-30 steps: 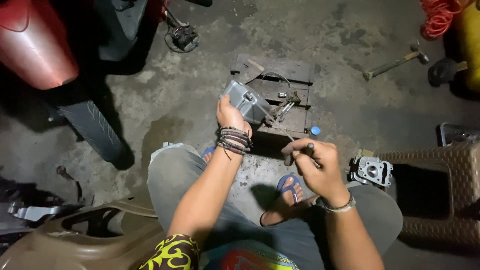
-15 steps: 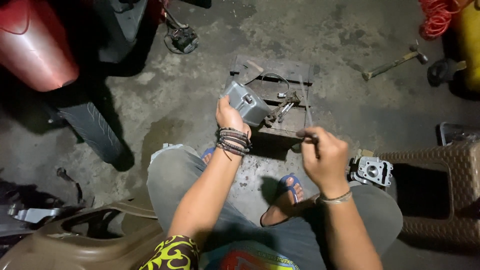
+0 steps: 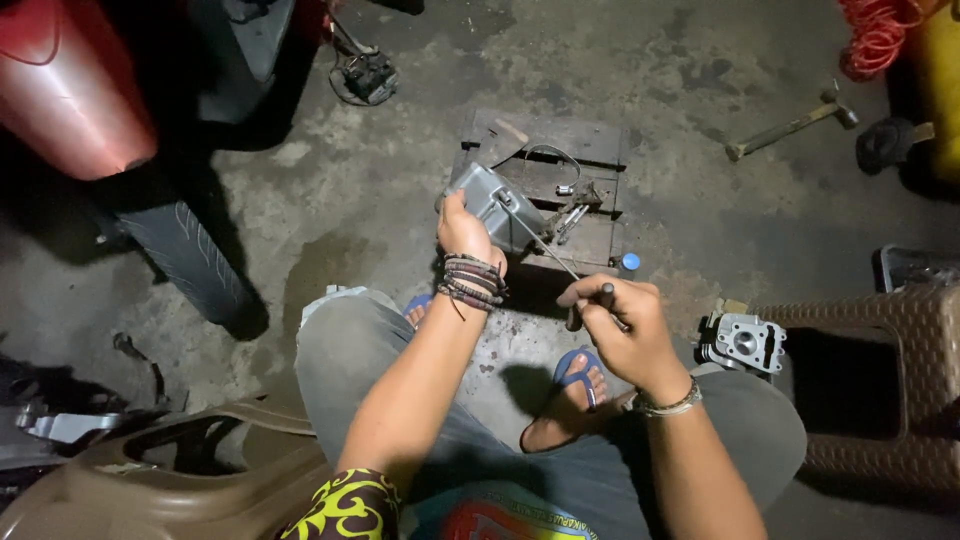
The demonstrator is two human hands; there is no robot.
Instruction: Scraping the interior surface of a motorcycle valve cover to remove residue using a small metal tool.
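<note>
We hold a grey metal cover [image 3: 497,205] in our left hand [image 3: 463,232], fingers wrapped round its near edge, tilting it up just over the front left corner of a low wooden pallet [image 3: 590,140] on the concrete floor [image 3: 380,190]. Our right hand [image 3: 622,322] is closed round the dark handle of a screwdriver [image 3: 545,248], and the thin shaft runs up and left until its tip meets the cover's face. So both grips are pressed shut, one on the part, one on the tool.

We judge this as the working step itself: the tip is at the cover, picking or prying at something on it, though what exactly it touches is too small to tell. The next move calls for a steady left hand bracing the cover while the right guides the tip with small, controlled pressure, since a slip would send the shaft toward the left fingers.

On the pallet behind the cover lie a bent wire [image 3: 556,155] and a few small metal bits [image 3: 575,205]. A little blue cap [image 3: 629,262] sits at the pallet's front right corner. Off to our right an engine cylinder [image 3: 745,342] rests beside a brown wicker stool [image 3: 880,380], and a hammer [image 3: 792,124] lies well apart on the floor. A scooter's tyre [image 3: 185,255] stands to our left.
</note>
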